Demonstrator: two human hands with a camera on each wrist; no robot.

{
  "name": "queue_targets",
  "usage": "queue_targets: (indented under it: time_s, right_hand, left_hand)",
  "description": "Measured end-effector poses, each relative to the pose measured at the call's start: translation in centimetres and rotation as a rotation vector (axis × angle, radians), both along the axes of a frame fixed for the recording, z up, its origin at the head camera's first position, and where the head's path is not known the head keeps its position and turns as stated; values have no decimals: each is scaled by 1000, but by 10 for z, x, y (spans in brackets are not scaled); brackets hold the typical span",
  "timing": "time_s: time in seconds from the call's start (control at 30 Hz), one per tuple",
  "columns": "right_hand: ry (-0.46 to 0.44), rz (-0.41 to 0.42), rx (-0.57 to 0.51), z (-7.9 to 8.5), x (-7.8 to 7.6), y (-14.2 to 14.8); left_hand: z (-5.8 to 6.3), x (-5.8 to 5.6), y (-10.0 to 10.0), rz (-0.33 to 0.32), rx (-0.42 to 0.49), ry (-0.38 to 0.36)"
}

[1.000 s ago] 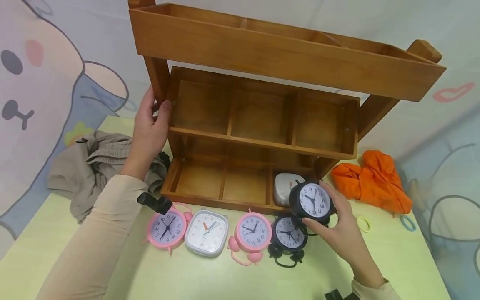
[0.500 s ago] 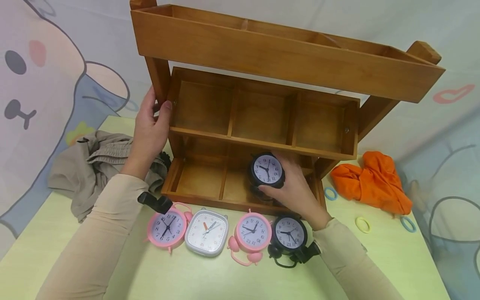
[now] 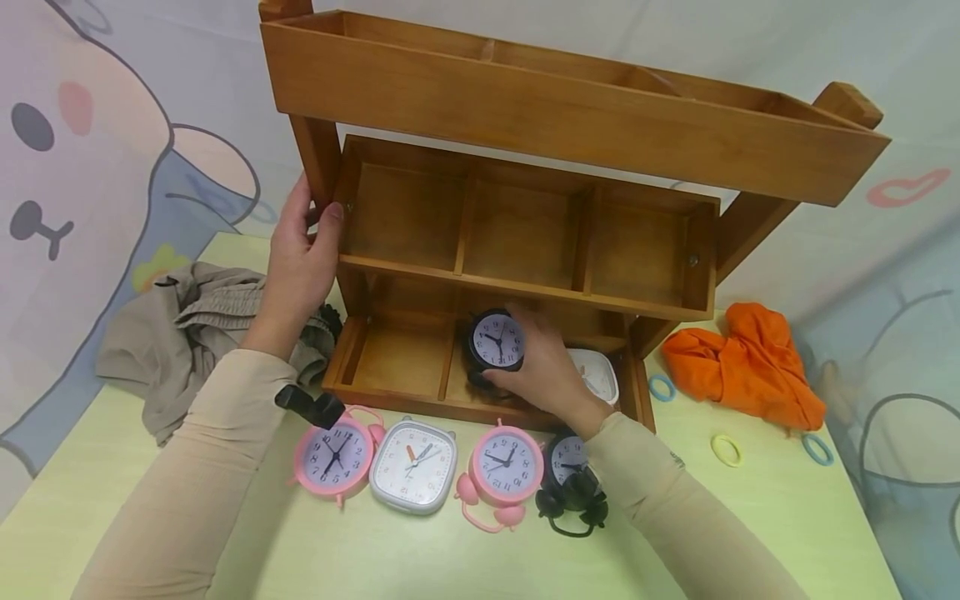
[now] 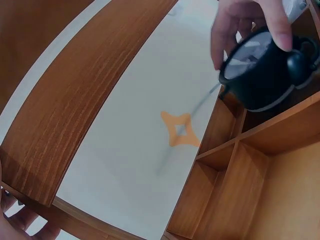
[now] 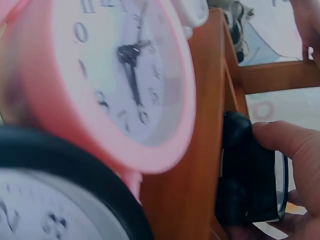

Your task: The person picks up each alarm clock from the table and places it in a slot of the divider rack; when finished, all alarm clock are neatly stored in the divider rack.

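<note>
My right hand (image 3: 551, 367) grips a round black alarm clock (image 3: 497, 340) by its sides, in the middle compartment of the wooden shelf's (image 3: 555, 108) bottom tier. Its white dial faces up toward the head camera. In the right wrist view the thumb lies along the black casing (image 5: 250, 175). My left hand (image 3: 298, 258) holds the shelf's left upright, thumb in front and the other fingers partly hidden behind. A white square clock (image 3: 596, 375) sits in the bottom tier's right compartment, partly covered by my right hand.
Along the shelf's front stand a pink alarm clock (image 3: 335, 457), a silver-white square clock (image 3: 414, 467), another pink alarm clock (image 3: 506, 467) and a second black alarm clock (image 3: 567, 462). Grey cloth (image 3: 187, 325) lies left, orange cloth (image 3: 742, 367) right, beside yellow (image 3: 726, 450) and blue rings (image 3: 817, 448).
My right hand has carried the black alarm clock leftward from the shelf's right front into the bottom tier's middle compartment. The white square clock shows again beside it. My left hand stays put.
</note>
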State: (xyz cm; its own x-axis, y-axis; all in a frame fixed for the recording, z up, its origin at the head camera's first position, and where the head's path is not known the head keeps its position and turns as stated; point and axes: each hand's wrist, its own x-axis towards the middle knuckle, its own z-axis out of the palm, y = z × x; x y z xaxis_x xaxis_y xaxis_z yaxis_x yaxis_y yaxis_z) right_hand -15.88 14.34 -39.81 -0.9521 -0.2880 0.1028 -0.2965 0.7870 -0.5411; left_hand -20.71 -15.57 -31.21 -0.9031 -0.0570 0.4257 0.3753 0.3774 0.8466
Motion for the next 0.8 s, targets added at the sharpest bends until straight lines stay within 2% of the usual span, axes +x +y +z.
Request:
queue_targets:
  time_s: [0.2,0.5,0.63,0.8]
  right_hand:
    - [-7,-6,68,-4,4,-9]
    - [-18,-26,251,-9,9,-13]
    - [-45,-23,283,-10,9,-14]
    - [-62,35,261,-10,7,-9]
  left_hand:
    - [1,1,0,-6,5,6]
    - [0,1,1,-11,5,-2]
    - [0,0,0,-15,10,4]
    - [-1,-1,-1,-12,14,9]
